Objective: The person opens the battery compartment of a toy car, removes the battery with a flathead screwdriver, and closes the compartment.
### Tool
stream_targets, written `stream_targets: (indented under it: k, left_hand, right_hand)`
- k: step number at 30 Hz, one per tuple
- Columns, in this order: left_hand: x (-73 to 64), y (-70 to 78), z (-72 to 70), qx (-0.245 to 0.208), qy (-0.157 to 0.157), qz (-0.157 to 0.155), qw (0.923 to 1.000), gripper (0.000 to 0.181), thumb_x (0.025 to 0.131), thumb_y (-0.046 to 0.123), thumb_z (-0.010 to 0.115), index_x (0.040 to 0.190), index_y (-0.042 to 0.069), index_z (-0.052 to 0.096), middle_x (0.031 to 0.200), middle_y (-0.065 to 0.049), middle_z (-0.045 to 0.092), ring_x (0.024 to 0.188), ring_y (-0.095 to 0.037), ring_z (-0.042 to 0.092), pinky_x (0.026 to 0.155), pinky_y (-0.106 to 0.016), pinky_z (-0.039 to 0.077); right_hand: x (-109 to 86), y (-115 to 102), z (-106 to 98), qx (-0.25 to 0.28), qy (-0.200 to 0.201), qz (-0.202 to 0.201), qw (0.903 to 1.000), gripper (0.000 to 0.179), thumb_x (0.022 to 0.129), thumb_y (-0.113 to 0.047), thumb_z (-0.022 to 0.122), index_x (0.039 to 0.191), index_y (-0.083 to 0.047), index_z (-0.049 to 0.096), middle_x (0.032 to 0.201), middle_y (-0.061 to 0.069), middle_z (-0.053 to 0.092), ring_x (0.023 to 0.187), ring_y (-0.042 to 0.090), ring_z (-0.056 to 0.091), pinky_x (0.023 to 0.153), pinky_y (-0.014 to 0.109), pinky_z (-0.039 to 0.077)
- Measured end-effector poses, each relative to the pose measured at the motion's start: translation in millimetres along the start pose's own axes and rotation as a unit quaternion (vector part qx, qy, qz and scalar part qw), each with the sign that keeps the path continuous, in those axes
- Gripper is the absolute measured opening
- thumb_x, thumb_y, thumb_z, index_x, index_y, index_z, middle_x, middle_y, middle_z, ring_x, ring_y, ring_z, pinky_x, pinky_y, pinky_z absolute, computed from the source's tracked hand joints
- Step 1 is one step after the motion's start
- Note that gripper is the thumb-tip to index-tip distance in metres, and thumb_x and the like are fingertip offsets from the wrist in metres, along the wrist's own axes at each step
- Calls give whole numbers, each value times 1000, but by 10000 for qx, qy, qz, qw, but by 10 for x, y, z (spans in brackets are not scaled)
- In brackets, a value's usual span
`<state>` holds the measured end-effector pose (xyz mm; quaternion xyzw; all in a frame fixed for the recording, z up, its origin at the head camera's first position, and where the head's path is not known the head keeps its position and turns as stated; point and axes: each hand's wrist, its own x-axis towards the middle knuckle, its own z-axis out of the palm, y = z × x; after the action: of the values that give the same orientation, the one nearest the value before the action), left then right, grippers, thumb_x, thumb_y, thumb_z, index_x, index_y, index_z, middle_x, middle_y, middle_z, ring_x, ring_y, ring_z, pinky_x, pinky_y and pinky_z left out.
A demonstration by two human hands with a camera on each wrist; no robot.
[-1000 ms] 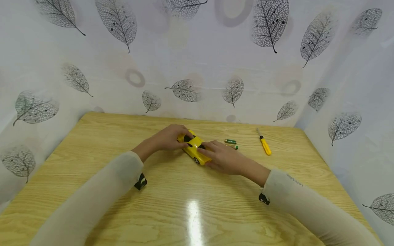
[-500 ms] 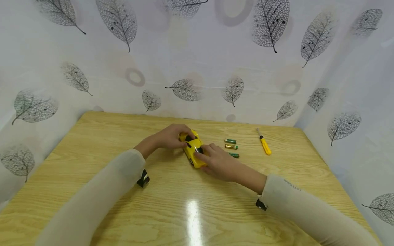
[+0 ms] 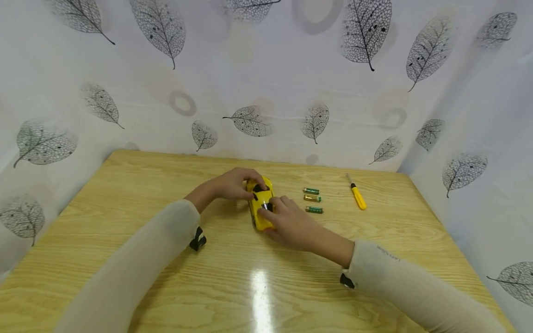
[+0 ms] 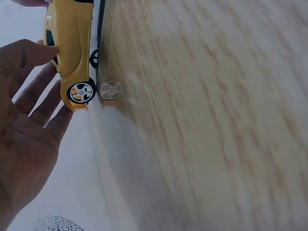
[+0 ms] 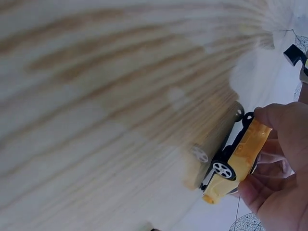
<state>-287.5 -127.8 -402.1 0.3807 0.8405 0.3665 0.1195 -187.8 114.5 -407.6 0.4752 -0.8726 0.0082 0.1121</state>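
Observation:
A yellow toy car [image 3: 259, 225] with black windows stands on its wheels at the tabletop, pointing away from me. My left hand [image 3: 228, 184] grips its far half, thumb against the left side and fingers over the top. In the left wrist view, the thumb of that left hand [image 4: 29, 139] presses the car's side [image 4: 74, 38] above a black wheel with a silvery hub. My right hand [image 3: 293, 226] holds the near half, thumb and fingers on its roof and right side. The right wrist view shows my right hand [image 5: 286, 178] round the car [image 5: 245, 149], with some fingers hidden behind it.
Right of the car lie three batteries in a loose column: a green one [image 3: 311, 190], a gold-and-green one [image 3: 312, 198] and another green one [image 3: 314, 210]. Farther right is a screwdriver [image 3: 358, 198] with a yellow handle. Leaf-printed cloth [image 3: 266, 83] borders the wooden table [image 3: 208, 273].
Both hands have turned the car, its near end swinging left until it points almost straight away. The right hand moved left and nearer, uncovering the batteries.

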Motion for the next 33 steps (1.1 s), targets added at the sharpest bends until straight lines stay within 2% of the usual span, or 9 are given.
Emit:
stream_targets:
  k: [8,15,25,33]
  left_hand:
    - [28,-16,2,-249,-91,119,9996,39,84,-2,68,118,15,77,130,-4,67,132,-26,54,118,-46,38]
    - [78,-31,37,-411,-58,126,9991,40,82,-5,68,113,16,79,127,-2,69,129,-23,56,117,-44,39]
    - [94,-39,48,-448,-66,92,9989,39,81,-5,69,112,16,79,129,-3,68,131,-25,56,118,-46,39]
    - [85,-64,47,-309,-2,142,9994,39,79,-5,70,111,14,79,128,-4,69,130,-24,56,117,-45,40]
  right_hand:
    - [24,-149,8,-228,-6,412,9989,44,93,-35,78,130,-15,65,115,18,61,93,28,53,78,35,50]
    - [56,-287,7,-510,110,607,9968,43,93,-37,78,126,-13,66,108,16,61,87,26,53,75,35,52]
    - [55,-352,-7,-454,241,640,9966,43,91,-35,79,123,-10,64,106,17,60,84,26,53,72,35,53]
    - [77,-357,-28,-443,117,668,9967,42,93,-36,78,123,-11,64,106,15,60,85,26,53,73,34,52]
